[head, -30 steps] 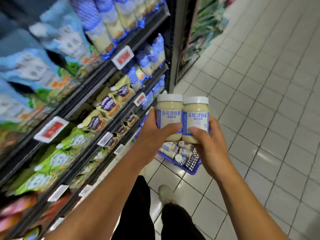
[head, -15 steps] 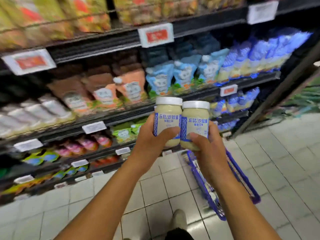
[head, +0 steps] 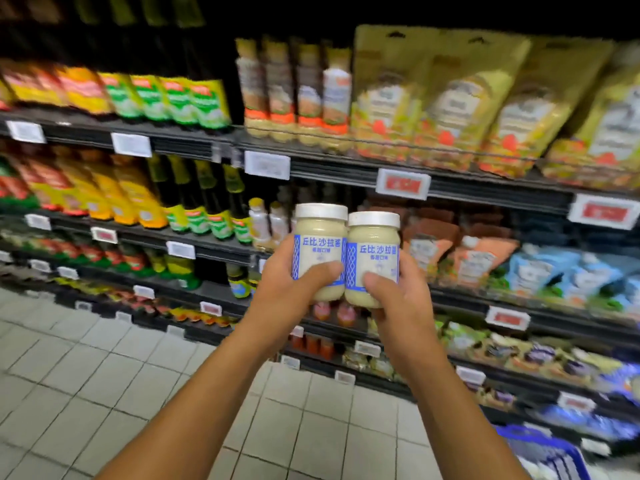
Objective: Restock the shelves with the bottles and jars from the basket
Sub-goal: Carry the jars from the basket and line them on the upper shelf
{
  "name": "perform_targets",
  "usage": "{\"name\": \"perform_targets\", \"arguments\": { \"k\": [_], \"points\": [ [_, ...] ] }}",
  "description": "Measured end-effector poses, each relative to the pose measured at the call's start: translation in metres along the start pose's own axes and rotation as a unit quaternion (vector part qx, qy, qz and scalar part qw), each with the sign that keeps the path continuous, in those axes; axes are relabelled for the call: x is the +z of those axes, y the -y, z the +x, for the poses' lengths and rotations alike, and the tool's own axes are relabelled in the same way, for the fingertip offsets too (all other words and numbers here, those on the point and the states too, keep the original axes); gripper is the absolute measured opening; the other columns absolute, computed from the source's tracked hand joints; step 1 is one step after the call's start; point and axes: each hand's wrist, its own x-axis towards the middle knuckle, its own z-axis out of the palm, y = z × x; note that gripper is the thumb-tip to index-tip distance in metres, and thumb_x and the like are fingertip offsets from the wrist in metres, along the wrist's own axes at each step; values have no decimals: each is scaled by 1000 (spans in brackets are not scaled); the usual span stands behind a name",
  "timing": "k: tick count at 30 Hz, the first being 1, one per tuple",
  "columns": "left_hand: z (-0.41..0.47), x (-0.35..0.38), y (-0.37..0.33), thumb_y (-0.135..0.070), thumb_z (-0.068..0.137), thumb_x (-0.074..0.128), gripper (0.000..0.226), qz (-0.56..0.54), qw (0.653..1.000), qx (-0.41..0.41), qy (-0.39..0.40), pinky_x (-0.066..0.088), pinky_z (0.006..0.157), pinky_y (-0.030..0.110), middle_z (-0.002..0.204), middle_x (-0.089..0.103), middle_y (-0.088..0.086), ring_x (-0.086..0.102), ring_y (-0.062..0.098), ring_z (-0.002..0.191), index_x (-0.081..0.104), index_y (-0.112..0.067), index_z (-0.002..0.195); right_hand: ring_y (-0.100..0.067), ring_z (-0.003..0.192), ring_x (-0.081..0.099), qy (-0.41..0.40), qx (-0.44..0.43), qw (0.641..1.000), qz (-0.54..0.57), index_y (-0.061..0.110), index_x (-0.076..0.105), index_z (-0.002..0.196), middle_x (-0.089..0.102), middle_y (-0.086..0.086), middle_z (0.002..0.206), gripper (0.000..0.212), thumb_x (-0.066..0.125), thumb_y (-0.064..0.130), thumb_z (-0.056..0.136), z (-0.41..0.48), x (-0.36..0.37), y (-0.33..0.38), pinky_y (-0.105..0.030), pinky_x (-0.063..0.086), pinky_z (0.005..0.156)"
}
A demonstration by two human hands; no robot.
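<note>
As I reach toward twelve o'clock, my left hand [head: 284, 292] grips the left jar [head: 320, 249], my right hand [head: 403, 308] the right jar [head: 375, 252]; both hold pale cream [head: 320, 227].

The tiled floor [head: 104, 375] in front of the shelves [head: 485, 188] lies open. The rows are packed to the front edge: dark bottles [head: 194, 195] left, brown pouches [head: 429, 237] right. Between them, behind the two held jars [head: 320, 237], a dark gap [head: 332, 194] shows beside small pale bottles [head: 259, 220]; its depth cannot be told. A blue basket [head: 547, 452] stands low right.
</note>
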Motion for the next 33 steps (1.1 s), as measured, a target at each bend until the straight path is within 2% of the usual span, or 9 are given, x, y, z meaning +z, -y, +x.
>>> {"name": "perform_targets", "arguments": {
  "k": [3, 5, 7, 10, 16, 21, 25, 29, 33],
  "points": [
    [8, -44, -27, -37, 68, 73, 47, 8, 999, 35, -24, 47, 63, 64, 95, 73, 16, 61, 37, 74, 62, -21, 111, -18, 50, 61, 45, -20, 999, -8, 20, 54, 117, 74, -6, 79, 52, 67, 35, 68, 19, 50, 8, -33, 40, 40],
    [16, -69, -43, -36, 67, 75, 54, 5, 998, 48, -36, 56, 70, 51, 107, 73, 13, 68, 36, 93, 61, -21, 116, -15, 55, 67, 59, -35, 998, -8, 20, 54, 118, 77, 0, 86, 56, 70, 35, 67, 33, 78, 15, -30, 48, 45],
    [26, -89, -60, -35, 68, 75, 55, 7, 997, 64, -35, 57, 74, 36, 112, 73, 8, 70, 28, 103, 60, -22, 119, -20, 78, 74, 56, -48, 997, -19, 16, 55, 121, 77, -2, 101, 65, 75, 36, 63, 47, 100, 24, -37, 56, 61],
    [42, -111, -85, -35, 69, 75, 58, 15, 995, 95, -28, 57, 84, 40, 116, 72, 6, 69, 27, 107, 58, -22, 122, -26, 97, 73, 63, -75, 995, -35, 15, 57, 120, 76, -5, 108, 66, 77, 36, 61, 69, 126, 39, -40, 58, 79],
    [85, -125, -145, -35, 70, 75, 63, 28, 985, 170, 12, 57, 81, 31, 118, 71, 4, 69, 23, 108, 54, -20, 128, -25, 98, 73, 93, -141, 985, -46, 16, 54, 121, 75, -7, 109, 64, 77, 35, 64, 114, 153, 89, -32, 59, 75],
    [139, -116, -196, -34, 69, 72, 62, 16, 973, 226, 37, 58, 81, 37, 117, 71, 7, 68, 27, 108, 53, -18, 125, -8, 88, 72, 96, -219, 967, -89, 16, 51, 117, 76, 7, 99, 59, 78, 30, 66, 161, 160, 146, -22, 56, 67],
    [188, -99, -239, -16, 75, 57, 53, 6, 962, 261, 79, 55, 91, 44, 119, 69, 10, 65, 29, 112, 51, -11, 127, -7, 84, 71, 97, -264, 953, -110, 14, 50, 117, 74, 4, 97, 48, 68, 24, 73, 203, 162, 195, -28, 59, 68],
    [229, -77, -285, -18, 80, 55, 58, 23, 948, 298, 106, 50, 100, 50, 128, 64, 18, 61, 35, 120, 47, -6, 136, -6, 86, 69, 95, -304, 938, -136, 12, 49, 118, 70, 0, 103, 48, 66, 28, 76, 241, 162, 246, -26, 58, 71],
    [264, -62, -327, -28, 80, 62, 59, 71, 935, 334, 100, 51, 97, 40, 124, 68, 10, 65, 25, 115, 49, -10, 136, -15, 95, 68, 94, -311, 932, -161, 13, 47, 121, 69, -6, 112, 53, 66, 32, 75, 280, 160, 290, -40, 59, 83]
  ]
}}
